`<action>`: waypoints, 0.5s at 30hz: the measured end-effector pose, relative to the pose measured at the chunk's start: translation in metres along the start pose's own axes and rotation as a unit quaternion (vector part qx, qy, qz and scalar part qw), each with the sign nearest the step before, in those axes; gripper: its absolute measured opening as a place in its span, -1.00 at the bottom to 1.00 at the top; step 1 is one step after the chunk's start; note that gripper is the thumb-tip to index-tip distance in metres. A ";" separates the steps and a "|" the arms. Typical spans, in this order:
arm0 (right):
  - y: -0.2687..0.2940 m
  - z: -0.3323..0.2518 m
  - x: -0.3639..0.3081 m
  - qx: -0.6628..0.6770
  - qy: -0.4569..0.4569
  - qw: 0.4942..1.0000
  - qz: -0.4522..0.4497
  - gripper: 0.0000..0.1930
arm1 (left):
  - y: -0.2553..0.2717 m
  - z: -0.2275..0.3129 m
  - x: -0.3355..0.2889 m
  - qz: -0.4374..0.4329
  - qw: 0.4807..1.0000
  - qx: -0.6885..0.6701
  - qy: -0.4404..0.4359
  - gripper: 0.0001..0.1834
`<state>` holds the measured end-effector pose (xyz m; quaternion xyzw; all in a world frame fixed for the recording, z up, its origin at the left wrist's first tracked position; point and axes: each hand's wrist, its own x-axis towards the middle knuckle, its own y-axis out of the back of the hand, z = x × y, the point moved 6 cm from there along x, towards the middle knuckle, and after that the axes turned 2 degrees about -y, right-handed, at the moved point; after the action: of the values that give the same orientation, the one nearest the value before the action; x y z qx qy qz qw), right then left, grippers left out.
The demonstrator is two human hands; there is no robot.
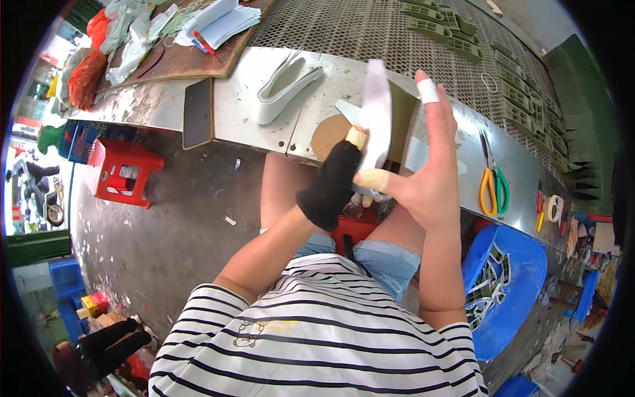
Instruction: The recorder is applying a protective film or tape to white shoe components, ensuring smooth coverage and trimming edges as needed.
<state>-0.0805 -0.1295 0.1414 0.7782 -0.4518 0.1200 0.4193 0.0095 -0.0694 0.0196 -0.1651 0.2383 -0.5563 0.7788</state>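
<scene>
My left hand (334,182) wears a black glove with a taped fingertip and grips the lower edge of a white flat curved piece (376,112). The piece stands upright above my lap, in front of the metal bench (245,112). My right hand (423,165), with tape on its thumb and one finger, presses its thumb against the piece from the right while its other fingers stay spread.
A stack of white strips (284,83) and a dark slab (198,112) lie on the bench. Yellow and green scissors (493,182) rest at the right. Green plastic parts (516,86) cover the mesh top. A blue bin (506,284) and a red stool (122,172) stand on the floor.
</scene>
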 end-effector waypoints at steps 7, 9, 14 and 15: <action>-0.005 0.065 0.018 0.179 -0.157 0.969 -0.065 -0.42 | -0.005 -0.002 -0.007 -0.001 1.000 -0.012 -0.023 -0.48; -0.009 0.072 0.019 0.282 -0.238 0.926 -0.078 -0.54 | -0.003 0.001 -0.007 -0.007 1.000 -0.007 -0.020 -0.48; 0.005 0.028 0.027 0.132 -0.080 0.988 -0.005 -0.77 | 0.003 -0.008 -0.007 -0.020 0.999 0.014 0.033 -0.46; 0.003 0.032 0.032 0.148 -0.082 0.983 -0.071 -0.79 | 0.003 -0.008 -0.012 -0.002 0.997 0.028 0.067 -0.46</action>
<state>-0.0714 -0.1740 0.1409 0.8691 -0.4055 0.0908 0.2683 0.0044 -0.0569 0.0138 -0.1056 0.2738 -0.5744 0.7642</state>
